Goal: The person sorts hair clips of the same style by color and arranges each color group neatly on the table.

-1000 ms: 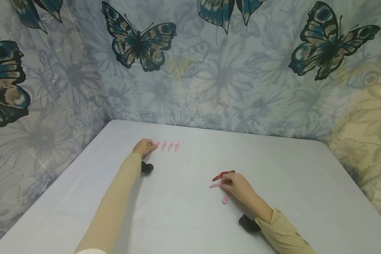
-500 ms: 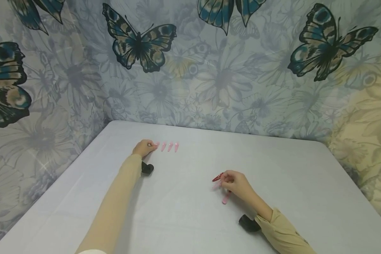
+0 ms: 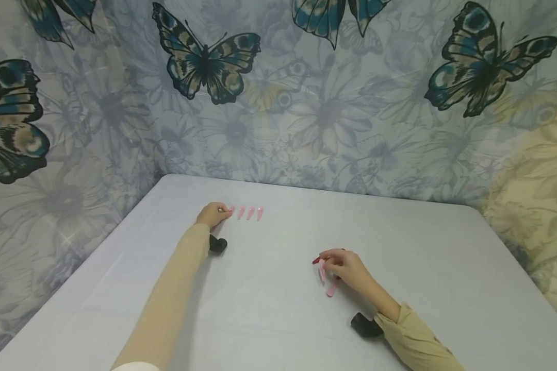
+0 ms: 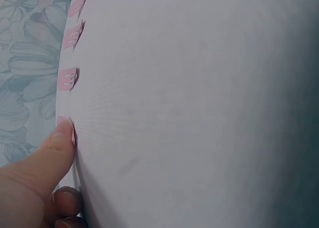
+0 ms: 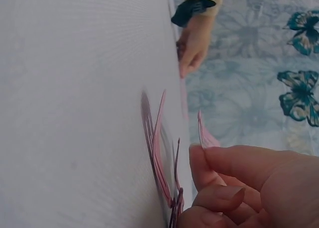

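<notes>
Pink clip [image 3: 322,270] pinched in right hand [image 3: 345,267], just swung from leftward-pointing to near-side-pointing, so reoriented, not yet set down; near red clip [image 3: 316,260] and loose pink clip [image 3: 331,290]; beyond, leftmost row clip [image 3: 232,209] pinched in left hand [image 3: 211,214].

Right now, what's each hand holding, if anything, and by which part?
Right hand: a pink clip, pinched near one end; which end, can't tell. Left hand: pinching the leftmost clip; exact spot hidden.

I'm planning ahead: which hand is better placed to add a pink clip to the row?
Probably the right hand: it pinches a pink snap clip. The left hand, though nearer, is at the row's leftmost clip.
</notes>
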Demonstrator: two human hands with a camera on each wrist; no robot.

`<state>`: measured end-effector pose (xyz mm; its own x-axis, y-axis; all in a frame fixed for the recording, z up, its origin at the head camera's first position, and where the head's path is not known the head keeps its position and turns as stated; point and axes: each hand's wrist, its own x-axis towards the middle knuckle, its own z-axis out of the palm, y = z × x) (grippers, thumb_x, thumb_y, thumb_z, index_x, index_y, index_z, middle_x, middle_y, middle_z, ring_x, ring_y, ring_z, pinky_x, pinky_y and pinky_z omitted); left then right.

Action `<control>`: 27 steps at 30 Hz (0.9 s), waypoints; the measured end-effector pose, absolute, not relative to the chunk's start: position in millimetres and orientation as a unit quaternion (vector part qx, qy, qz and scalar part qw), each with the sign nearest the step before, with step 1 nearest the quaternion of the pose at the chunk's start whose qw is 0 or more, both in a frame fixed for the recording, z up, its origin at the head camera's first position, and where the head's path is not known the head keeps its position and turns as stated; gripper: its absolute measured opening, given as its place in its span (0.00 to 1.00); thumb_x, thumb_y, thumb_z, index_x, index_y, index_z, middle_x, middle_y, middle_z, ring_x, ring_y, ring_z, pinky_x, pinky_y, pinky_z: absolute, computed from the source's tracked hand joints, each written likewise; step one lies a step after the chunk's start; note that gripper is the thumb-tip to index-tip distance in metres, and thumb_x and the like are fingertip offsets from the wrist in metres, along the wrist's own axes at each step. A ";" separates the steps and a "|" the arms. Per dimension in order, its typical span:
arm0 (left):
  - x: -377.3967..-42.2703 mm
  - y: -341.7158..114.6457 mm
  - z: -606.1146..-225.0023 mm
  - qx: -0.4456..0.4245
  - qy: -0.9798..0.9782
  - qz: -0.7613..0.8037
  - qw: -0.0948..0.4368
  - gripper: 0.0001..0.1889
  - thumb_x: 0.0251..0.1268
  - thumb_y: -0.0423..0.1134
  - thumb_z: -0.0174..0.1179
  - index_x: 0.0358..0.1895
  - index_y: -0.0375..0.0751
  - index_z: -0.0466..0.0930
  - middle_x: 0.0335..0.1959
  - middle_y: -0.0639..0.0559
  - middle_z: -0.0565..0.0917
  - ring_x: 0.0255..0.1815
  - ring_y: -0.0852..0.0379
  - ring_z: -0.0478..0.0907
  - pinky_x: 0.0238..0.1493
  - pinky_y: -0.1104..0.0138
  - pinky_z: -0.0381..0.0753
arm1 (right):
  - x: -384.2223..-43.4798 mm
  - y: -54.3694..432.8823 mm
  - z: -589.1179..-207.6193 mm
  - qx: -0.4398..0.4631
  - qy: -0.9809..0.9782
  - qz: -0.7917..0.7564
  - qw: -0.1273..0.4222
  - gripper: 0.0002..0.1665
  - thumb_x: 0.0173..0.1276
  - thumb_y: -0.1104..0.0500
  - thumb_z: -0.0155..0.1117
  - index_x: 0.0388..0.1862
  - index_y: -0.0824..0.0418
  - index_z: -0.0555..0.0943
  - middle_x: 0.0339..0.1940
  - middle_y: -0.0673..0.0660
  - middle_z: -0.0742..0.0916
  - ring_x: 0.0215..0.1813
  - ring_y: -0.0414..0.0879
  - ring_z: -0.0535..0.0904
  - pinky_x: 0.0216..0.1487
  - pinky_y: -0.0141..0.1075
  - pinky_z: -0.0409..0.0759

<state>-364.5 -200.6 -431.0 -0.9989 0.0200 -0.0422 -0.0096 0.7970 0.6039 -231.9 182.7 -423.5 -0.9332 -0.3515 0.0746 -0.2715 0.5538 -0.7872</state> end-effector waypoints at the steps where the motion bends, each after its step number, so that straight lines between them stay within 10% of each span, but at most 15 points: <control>1: -364.4 -199.9 -430.6 0.002 0.948 0.318 0.024 0.13 0.69 0.43 0.59 0.37 0.34 0.81 0.56 0.35 0.81 0.48 0.43 0.74 0.58 0.50 0.71 | -231.3 182.3 -422.8 -0.170 0.879 -0.442 0.049 0.12 0.67 0.65 0.63 0.47 0.71 0.82 0.30 0.58 0.87 0.35 0.38 0.73 0.36 0.28 0.72; 27: -365.7 -200.2 -431.5 -0.002 0.945 0.325 0.029 0.14 0.69 0.45 0.59 0.40 0.35 0.82 0.61 0.35 0.78 0.58 0.39 0.75 0.62 0.48 0.70 | -262.1 160.1 -377.2 -0.182 0.899 -0.391 0.081 0.03 0.70 0.69 0.51 0.37 0.71 0.69 0.25 0.60 0.82 0.25 0.40 0.68 0.26 0.28 0.66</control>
<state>-365.7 -200.2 -431.5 -0.9983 0.0158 -0.0562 -0.0221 0.7890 0.6141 -262.1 160.1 -377.2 -0.9207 -0.3903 -0.0036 -0.2635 0.6284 -0.7319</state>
